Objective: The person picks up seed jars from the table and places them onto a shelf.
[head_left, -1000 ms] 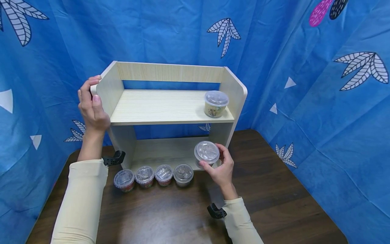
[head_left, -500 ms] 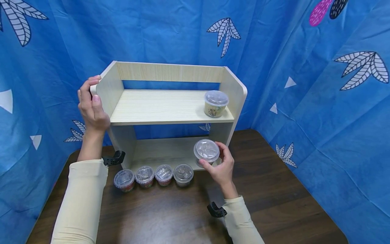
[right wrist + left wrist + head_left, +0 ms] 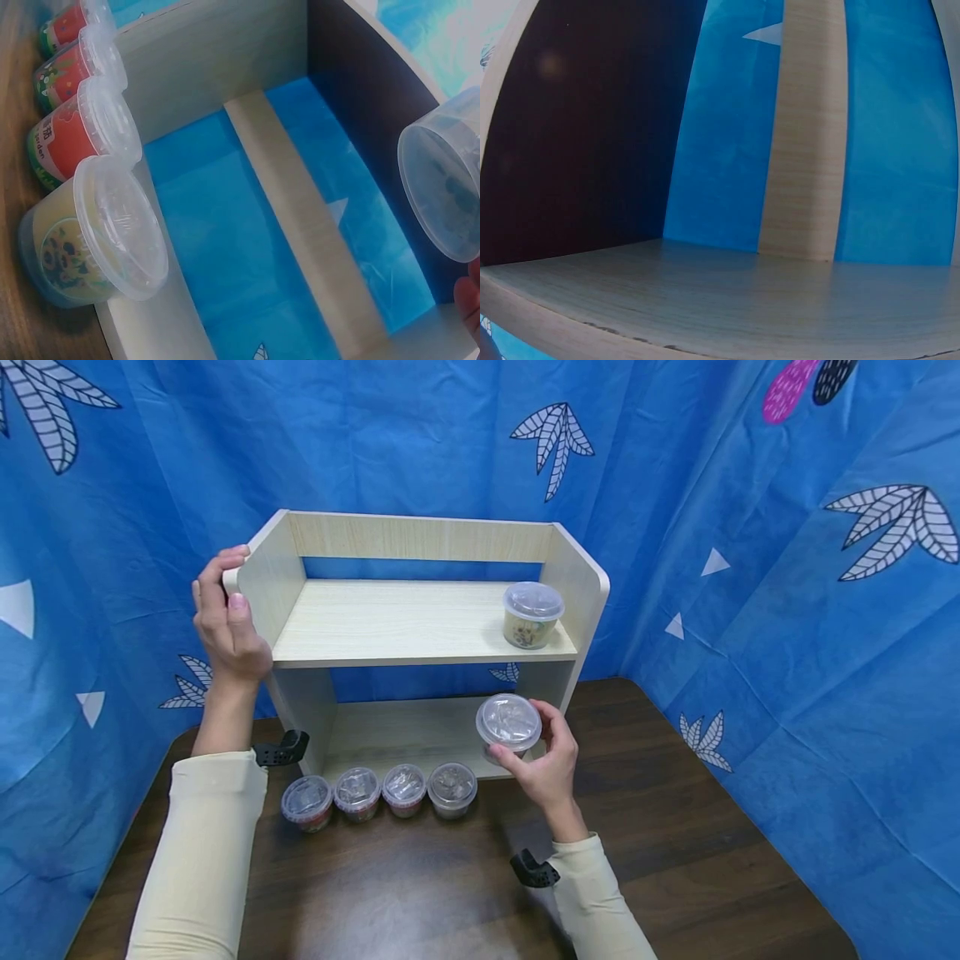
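A pale wood two-tier shelf [image 3: 420, 653] stands on the dark table. My left hand [image 3: 231, 618] grips the front edge of its left side panel, thumb on the near face. My right hand [image 3: 546, 764] pinches a lidded clear plastic tub [image 3: 510, 720] between thumb and fingers, upright, in front of the lower tier's right part. At the right edge of the right wrist view that clear tub [image 3: 442, 180] shows with a fingertip [image 3: 471, 296] beside it. Another lidded tub [image 3: 531, 617] with yellowish print sits at the right end of the upper tier.
Several lidded tubs [image 3: 403, 789] stand in a row on the table [image 3: 420, 885], along the shelf's front edge. Beside them in the right wrist view, the nearest tub [image 3: 82, 240] has a beige print and others are red. A blue patterned curtain [image 3: 420, 435] hangs behind.
My right hand has raised the tub slightly, up and away from the row on the table. The left hand stays on the shelf's side panel.
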`<state>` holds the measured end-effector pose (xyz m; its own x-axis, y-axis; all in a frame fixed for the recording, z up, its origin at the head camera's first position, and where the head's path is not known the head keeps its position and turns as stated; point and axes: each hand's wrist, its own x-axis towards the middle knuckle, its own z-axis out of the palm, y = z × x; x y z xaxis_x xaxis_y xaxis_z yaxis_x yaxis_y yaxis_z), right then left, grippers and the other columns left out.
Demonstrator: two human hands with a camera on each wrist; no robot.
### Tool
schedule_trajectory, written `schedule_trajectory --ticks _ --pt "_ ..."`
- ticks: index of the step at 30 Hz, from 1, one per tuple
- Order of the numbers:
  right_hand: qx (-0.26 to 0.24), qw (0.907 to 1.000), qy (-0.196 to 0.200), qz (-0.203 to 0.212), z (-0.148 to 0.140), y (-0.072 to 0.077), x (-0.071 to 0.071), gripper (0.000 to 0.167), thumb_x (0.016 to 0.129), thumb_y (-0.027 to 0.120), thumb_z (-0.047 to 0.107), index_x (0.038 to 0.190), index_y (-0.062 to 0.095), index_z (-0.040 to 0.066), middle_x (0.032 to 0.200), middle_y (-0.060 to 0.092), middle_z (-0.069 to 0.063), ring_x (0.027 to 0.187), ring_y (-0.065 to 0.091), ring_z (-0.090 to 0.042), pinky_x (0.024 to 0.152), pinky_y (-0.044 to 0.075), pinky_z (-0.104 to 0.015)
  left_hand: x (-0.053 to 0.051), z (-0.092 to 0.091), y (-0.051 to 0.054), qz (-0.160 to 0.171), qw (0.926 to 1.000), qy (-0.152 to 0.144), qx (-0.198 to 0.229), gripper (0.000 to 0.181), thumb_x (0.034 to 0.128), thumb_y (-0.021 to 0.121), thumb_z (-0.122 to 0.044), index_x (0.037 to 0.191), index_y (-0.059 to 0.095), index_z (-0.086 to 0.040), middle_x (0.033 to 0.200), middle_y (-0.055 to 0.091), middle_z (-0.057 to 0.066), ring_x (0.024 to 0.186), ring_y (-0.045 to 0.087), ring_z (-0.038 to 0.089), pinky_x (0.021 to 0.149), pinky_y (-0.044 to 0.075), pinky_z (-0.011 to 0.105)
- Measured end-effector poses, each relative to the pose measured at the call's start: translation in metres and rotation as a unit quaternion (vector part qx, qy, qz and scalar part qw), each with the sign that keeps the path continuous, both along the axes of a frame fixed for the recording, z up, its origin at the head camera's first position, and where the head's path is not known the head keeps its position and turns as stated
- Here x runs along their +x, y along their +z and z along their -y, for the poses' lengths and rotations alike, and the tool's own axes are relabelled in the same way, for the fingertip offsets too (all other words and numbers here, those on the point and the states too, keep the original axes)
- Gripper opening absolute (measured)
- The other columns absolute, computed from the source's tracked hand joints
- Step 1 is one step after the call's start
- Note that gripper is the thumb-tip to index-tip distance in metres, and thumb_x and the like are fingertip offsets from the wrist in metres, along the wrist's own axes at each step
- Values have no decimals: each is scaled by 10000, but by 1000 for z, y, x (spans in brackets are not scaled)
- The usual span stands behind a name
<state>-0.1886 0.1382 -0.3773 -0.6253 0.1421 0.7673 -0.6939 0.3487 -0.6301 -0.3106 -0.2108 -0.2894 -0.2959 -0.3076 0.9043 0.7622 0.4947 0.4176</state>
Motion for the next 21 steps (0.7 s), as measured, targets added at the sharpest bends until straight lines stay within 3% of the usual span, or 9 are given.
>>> schedule_trajectory --ticks 21 --pt "-98 9999 26 -94 3 13 -1 908 762 762 566 1180 518 -201 1067 606 -332 919 578 -159 788 460 -143 1 0 1 63 10000 14 12 542 833 327 -270 1224 538 42 1323 606 49 1196 524 142 976 437 255"
